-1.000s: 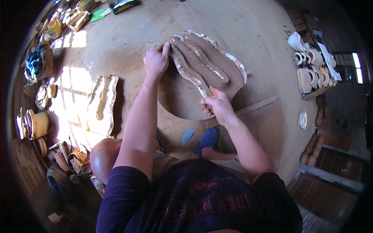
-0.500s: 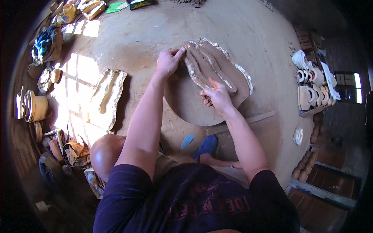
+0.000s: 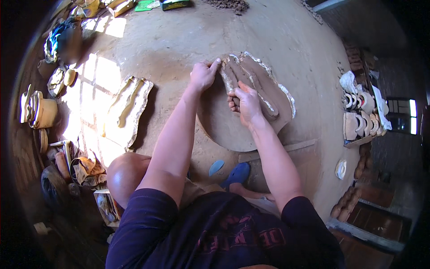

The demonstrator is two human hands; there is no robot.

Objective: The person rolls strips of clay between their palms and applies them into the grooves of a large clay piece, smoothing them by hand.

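An irregular plaster mould point(image 3: 287, 95) with a chalky white rim lies in front of me, lined with brown clay point(image 3: 268, 80) that shows long grooves and ridges. It rests on a broad round board point(image 3: 224, 127). My left hand point(image 3: 204, 76) is closed on the mould's far left corner, thumb along the rim. At the mould's near left edge is my right hand point(image 3: 245, 104), its fingers curled in and one digit pressed against the clay. Whatever lies inside the curled fingers is hidden.
A second grooved mould piece point(image 3: 130, 110) lies in sunlight on the left. Pale mould parts point(image 3: 45, 112) line the left wall; more curved pieces point(image 3: 358, 121) stand right. A wooden strip point(image 3: 277, 149) and a blue shoe point(image 3: 237, 174) are near the board.
My right hand has slid farther from me along the mould's left edge, over the clay. The left hand keeps its place at the corner. The whole view has shifted slightly.
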